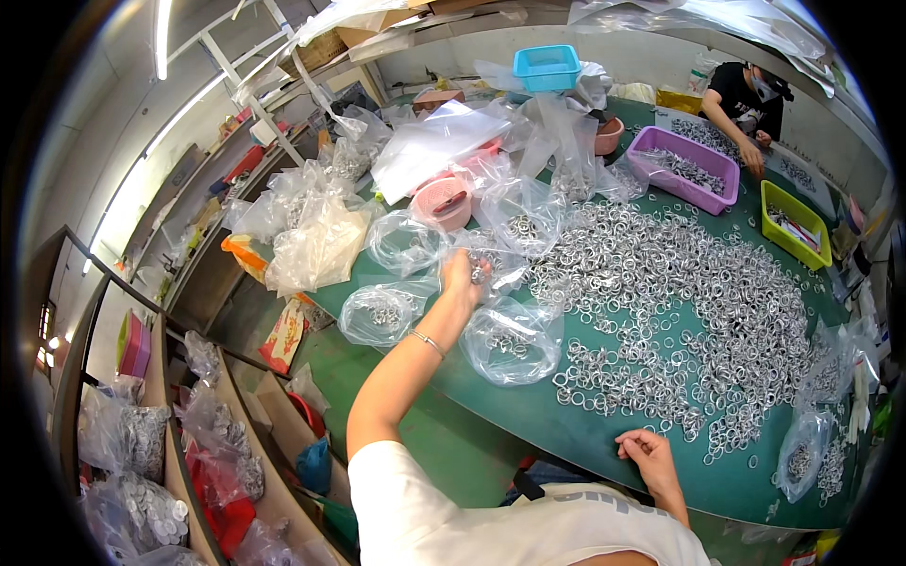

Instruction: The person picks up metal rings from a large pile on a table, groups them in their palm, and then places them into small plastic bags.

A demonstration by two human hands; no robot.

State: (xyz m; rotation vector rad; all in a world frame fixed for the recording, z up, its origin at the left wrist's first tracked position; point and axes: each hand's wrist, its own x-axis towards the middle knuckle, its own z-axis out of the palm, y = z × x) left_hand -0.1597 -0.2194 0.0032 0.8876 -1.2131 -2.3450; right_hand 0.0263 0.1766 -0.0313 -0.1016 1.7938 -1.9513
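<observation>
My left hand (464,276) reaches out over the green table (604,439) and grips a few small silver rings above an open clear plastic bag (489,253). A thin bracelet sits on that wrist. My right hand (645,449) rests on the table near its front edge, fingers curled, just below the big spread of silver metal rings (694,302). I cannot make out anything inside it. Two more clear bags holding rings lie close to my left arm, one (512,341) to its right and one (382,314) to its left.
Crumpled clear bags (316,236) pile at the table's left and back. A pink bowl (442,203), blue basket (547,66), purple tray (684,170) and lime tray (795,224) stand farther off. Another person (746,104) works at the far right. Shelves with filled bags (142,453) are at my left.
</observation>
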